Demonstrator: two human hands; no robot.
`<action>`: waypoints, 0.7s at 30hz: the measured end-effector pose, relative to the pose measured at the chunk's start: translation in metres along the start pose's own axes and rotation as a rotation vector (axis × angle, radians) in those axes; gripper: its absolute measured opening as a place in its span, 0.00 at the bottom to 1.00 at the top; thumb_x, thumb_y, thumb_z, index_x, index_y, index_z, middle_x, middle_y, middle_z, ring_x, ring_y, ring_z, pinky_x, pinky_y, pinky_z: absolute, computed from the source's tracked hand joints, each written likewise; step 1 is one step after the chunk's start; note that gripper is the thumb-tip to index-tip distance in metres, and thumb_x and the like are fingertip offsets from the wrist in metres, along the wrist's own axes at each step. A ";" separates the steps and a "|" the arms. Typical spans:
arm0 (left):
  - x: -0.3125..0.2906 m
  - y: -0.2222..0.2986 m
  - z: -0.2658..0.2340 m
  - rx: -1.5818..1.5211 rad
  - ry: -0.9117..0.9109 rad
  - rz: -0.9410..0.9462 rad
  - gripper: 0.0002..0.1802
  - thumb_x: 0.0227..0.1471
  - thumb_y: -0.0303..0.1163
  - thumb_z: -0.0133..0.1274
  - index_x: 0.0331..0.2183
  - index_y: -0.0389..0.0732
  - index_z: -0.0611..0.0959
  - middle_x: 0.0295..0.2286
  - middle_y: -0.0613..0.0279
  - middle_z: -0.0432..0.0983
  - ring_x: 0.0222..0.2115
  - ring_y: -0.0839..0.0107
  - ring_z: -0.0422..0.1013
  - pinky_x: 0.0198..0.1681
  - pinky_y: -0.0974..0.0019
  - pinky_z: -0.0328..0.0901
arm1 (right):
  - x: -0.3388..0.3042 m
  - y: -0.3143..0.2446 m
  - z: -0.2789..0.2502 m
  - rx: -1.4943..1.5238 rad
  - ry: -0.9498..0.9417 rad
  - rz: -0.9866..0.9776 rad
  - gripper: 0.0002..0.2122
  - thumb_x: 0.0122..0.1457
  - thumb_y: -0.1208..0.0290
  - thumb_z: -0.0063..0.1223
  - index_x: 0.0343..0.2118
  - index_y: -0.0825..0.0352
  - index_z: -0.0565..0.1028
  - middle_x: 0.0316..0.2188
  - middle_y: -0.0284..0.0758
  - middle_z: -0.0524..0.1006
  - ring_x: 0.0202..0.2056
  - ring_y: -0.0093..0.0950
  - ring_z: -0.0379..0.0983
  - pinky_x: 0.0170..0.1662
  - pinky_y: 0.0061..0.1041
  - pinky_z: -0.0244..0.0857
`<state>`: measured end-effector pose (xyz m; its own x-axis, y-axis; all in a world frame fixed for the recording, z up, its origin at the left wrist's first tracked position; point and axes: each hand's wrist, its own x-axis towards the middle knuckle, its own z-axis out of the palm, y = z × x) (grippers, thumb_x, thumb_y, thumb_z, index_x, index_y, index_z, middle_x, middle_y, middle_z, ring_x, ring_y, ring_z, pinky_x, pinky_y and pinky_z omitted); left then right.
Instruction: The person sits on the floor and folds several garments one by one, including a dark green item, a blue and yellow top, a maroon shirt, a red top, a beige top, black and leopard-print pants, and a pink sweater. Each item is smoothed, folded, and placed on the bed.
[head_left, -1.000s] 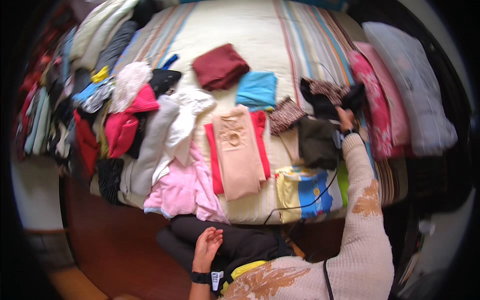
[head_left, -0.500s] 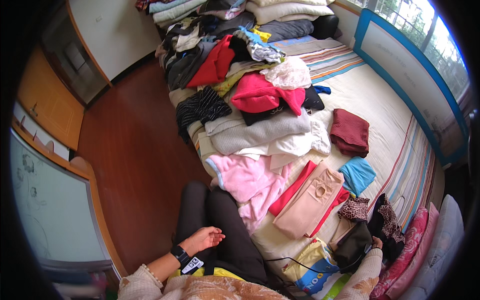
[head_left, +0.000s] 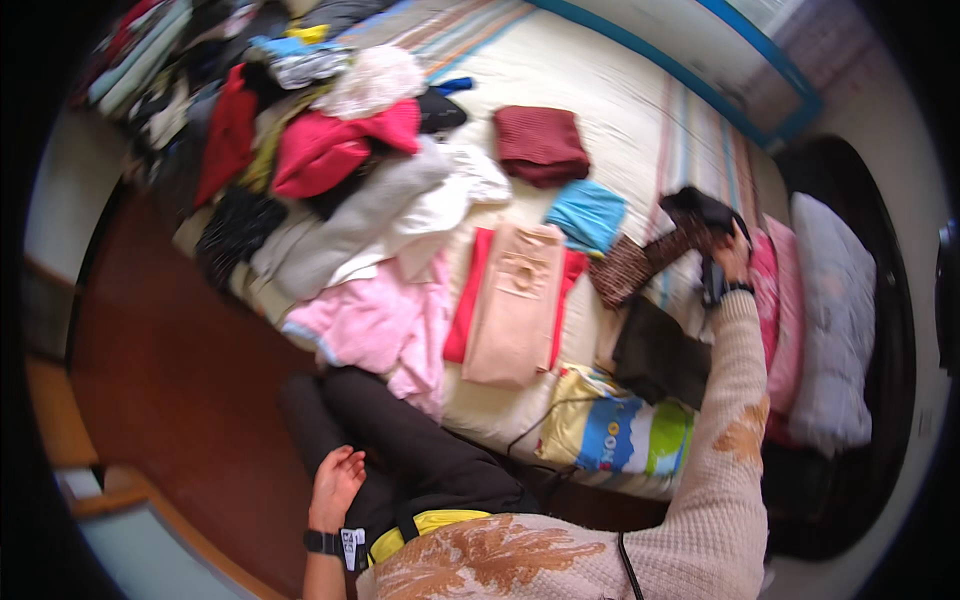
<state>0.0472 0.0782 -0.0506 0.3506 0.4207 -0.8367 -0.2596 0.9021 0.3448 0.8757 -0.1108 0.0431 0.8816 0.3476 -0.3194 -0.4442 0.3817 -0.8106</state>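
Striped bed [head_left: 620, 80]: cream sheet spread with clothes, among them a folded beige top [head_left: 515, 330] lying on a red garment [head_left: 462, 325].
Mixed clothes heap [head_left: 345, 155]: well left of the beige top and beyond it, loosely stacked; a knock could topple it.
Left hand [head_left: 338, 490]: left of the beige top and nearer the body, beside the dark trousers [head_left: 425, 455]; it holds nothing, fingers loosely curled.
Pink fleece [head_left: 385, 320]: just left of the beige top, rumpled, reaching the bed's edge; a shifting knee could drag it off.
Maroon knit [head_left: 543, 145], blue cloth [head_left: 587, 215]: beyond the beige top, both folded.
Leopard-print cloth [head_left: 618, 272]: right of the beige top; I cannot tell whether it joins the black garment.
Dark olive garment [head_left: 655, 350]: right of the beige top, near the sleeve [head_left: 735, 370]; a low forearm could ruffle it.
Right hand [head_left: 735, 255]: farther right of the beige top, fingers appearing clamped on a black garment [head_left: 700, 207]; a hard tug could pull the leopard-print cloth along.
Grey pillow [head_left: 835, 320]: farthest right of the beige top.
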 end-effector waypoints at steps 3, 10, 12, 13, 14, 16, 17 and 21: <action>-0.003 0.000 -0.004 0.018 0.013 0.002 0.04 0.50 0.30 0.51 0.32 0.43 0.77 0.30 0.59 0.78 0.29 0.70 0.72 0.36 0.67 0.67 | -0.024 -0.032 0.053 0.084 0.054 -0.047 0.16 0.60 0.62 0.52 0.16 0.56 0.66 0.07 0.23 0.58 0.09 0.17 0.53 0.13 0.17 0.45; 0.001 0.004 -0.007 0.018 0.001 0.022 0.05 0.50 0.30 0.51 0.32 0.43 0.77 0.30 0.61 0.77 0.29 0.72 0.72 0.35 0.67 0.68 | -0.078 -0.042 0.131 -0.080 -0.271 -0.096 0.11 0.62 0.66 0.49 0.21 0.56 0.68 0.09 0.23 0.61 0.10 0.16 0.54 0.13 0.15 0.47; 0.001 0.005 -0.009 0.020 -0.031 0.048 0.05 0.50 0.30 0.51 0.33 0.43 0.77 0.30 0.61 0.77 0.29 0.72 0.72 0.35 0.67 0.68 | -0.085 -0.022 0.138 -0.252 -0.299 -0.007 0.07 0.62 0.66 0.48 0.26 0.58 0.72 0.14 0.23 0.67 0.12 0.16 0.58 0.14 0.15 0.51; 0.001 0.004 -0.010 0.015 -0.032 0.056 0.05 0.50 0.30 0.51 0.33 0.43 0.78 0.30 0.61 0.78 0.29 0.71 0.72 0.35 0.67 0.68 | -0.088 -0.010 0.139 -0.324 -0.298 0.034 0.06 0.62 0.67 0.48 0.29 0.59 0.74 0.16 0.22 0.69 0.13 0.16 0.60 0.15 0.15 0.53; 0.001 0.003 -0.012 0.009 -0.019 0.039 0.05 0.50 0.30 0.51 0.33 0.43 0.78 0.30 0.61 0.78 0.29 0.71 0.72 0.35 0.67 0.68 | -0.094 -0.001 0.139 -0.387 -0.359 0.072 0.06 0.62 0.67 0.48 0.31 0.60 0.76 0.18 0.22 0.72 0.14 0.16 0.62 0.16 0.15 0.55; 0.000 0.002 -0.015 0.005 -0.003 0.028 0.05 0.50 0.30 0.51 0.32 0.43 0.78 0.30 0.60 0.78 0.29 0.71 0.73 0.35 0.67 0.68 | -0.115 0.048 0.128 -0.562 -0.369 0.075 0.08 0.59 0.66 0.51 0.37 0.63 0.77 0.23 0.25 0.75 0.17 0.17 0.67 0.19 0.16 0.59; 0.000 0.001 -0.017 0.012 -0.005 0.018 0.05 0.50 0.30 0.51 0.32 0.44 0.78 0.30 0.60 0.78 0.29 0.71 0.73 0.35 0.66 0.68 | -0.128 0.068 0.123 -0.799 -0.508 0.041 0.10 0.58 0.66 0.52 0.39 0.65 0.77 0.24 0.27 0.76 0.19 0.18 0.69 0.21 0.17 0.61; -0.004 0.003 -0.023 0.035 -0.027 0.035 0.04 0.50 0.30 0.51 0.32 0.44 0.78 0.30 0.60 0.78 0.29 0.70 0.72 0.35 0.66 0.68 | -0.197 0.160 0.103 -1.407 -0.763 -0.036 0.11 0.53 0.68 0.55 0.33 0.72 0.76 0.18 0.31 0.74 0.21 0.20 0.72 0.22 0.24 0.63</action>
<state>0.0240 0.0765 -0.0559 0.3662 0.4542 -0.8121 -0.2406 0.8893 0.3889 0.6149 -0.0300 0.0265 0.4141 0.8475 -0.3321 0.4484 -0.5075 -0.7358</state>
